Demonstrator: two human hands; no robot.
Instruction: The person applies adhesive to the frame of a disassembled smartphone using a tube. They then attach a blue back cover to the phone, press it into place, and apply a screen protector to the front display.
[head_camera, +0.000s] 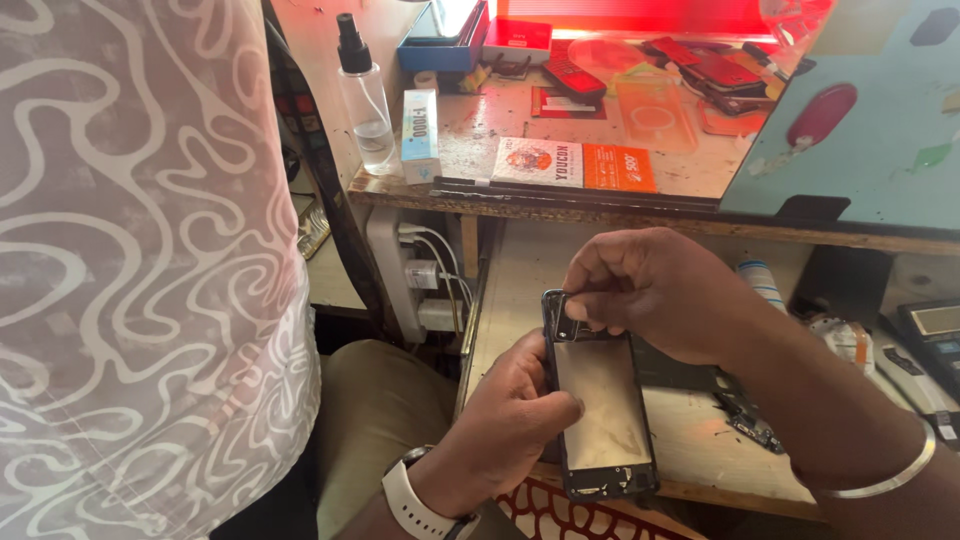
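Observation:
A black phone frame (603, 412) with its inner side up lies tilted over the front edge of a low wooden shelf (520, 290). My left hand (510, 425) grips its left side, thumb resting on the dusty inner panel. A white wristwatch (415, 505) sits on that wrist. My right hand (655, 290) comes in from the right and pinches at the top left corner of the frame, by the camera area. A thin metal bangle (880, 478) circles my right wrist.
A person in a white patterned shirt (140, 260) stands close at left. The upper bench (560, 170) carries a spray bottle (365, 95), a small glue box (420, 135), an orange-and-white packet (575, 165) and phone cases. A power strip with chargers (425, 275) hangs below. Circuit parts (750, 420) lie at right.

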